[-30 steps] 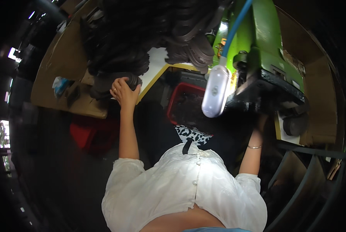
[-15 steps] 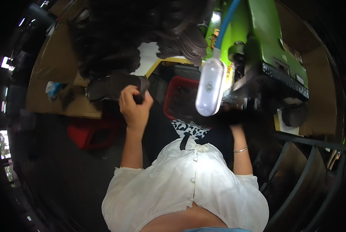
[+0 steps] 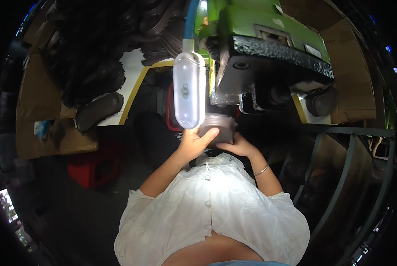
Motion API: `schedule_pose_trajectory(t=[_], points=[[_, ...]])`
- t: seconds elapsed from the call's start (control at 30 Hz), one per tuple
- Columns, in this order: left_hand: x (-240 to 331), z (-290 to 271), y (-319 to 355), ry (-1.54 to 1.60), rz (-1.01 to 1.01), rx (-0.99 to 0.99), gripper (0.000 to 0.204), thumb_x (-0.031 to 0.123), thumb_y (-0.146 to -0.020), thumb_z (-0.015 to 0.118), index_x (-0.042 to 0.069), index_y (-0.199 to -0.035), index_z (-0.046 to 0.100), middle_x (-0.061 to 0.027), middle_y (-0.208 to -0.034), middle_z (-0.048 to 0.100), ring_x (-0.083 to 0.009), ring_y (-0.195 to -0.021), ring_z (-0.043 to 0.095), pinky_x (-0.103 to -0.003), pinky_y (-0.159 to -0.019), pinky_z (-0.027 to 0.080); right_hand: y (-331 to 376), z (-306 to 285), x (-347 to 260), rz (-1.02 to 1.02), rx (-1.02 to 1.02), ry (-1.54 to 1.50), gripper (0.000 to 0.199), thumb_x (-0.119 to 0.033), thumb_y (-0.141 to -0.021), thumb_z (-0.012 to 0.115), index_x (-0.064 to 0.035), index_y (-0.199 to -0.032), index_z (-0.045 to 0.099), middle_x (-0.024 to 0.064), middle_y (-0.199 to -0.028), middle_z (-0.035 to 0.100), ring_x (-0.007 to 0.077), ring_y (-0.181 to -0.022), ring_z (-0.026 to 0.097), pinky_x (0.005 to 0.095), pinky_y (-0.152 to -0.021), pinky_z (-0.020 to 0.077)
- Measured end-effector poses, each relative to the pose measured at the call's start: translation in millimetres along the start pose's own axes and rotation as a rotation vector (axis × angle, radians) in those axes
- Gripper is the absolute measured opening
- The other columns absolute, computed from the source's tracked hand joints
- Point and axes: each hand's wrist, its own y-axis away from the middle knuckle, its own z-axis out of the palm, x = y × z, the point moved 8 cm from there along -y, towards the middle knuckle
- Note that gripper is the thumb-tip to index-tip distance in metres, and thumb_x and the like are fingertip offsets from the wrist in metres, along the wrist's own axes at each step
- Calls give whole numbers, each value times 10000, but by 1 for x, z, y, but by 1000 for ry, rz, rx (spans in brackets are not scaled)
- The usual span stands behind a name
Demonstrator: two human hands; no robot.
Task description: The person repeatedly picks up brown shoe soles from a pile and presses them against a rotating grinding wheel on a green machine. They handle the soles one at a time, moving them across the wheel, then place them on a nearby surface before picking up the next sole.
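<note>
A dark brown shoe sole, blurred by motion, is held between my two hands below the machine head. My left hand grips its left side, thumb on top, with some fingers hidden behind the lamp and the sole. Closed on the near right edge is my right hand, a bracelet on its wrist. Another dark sole lies at the left edge of the table, out of my grasp. Beyond it rises a heap of dark soles.
A white lamp hangs in front of the green machine. A red basket sits beneath. Cardboard flanks the left; a metal rack stands at right. A red stool is low on the left.
My left hand has left the sole at the left and come to the middle. My right hand has moved inward beside it; both now hold one sole. The view has swung right.
</note>
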Motion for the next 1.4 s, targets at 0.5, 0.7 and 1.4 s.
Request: schedule_pose_trajectory(t=[0.5,0.7,1.4], points=[[17,20,-18,62,-280,-69,240,147,-834,597,-12,-1013,589,-53,-913,619,-100,-809,560,-237,-748,452,51,-27,16,-137,221,126,294,-143,-639,724,19,-864,630,49,-756,634,107,-671,571,249,-624,459],[8,2,-6,114,-264,68,215,210,-820,592,30,-936,587,12,-774,563,-44,-652,490,-183,-536,390,108,-132,8,-227,606,-116,272,-66,-606,685,3,-851,590,16,-774,589,102,-724,551,236,-668,438],[-42,-104,64,-136,-330,20,216,11,-745,546,-27,-957,560,-16,-858,595,-77,-783,536,-234,-733,433,12,-33,-175,-778,373,-420,421,97,-688,646,21,-1067,479,80,-999,565,131,-934,554,268,-811,467]])
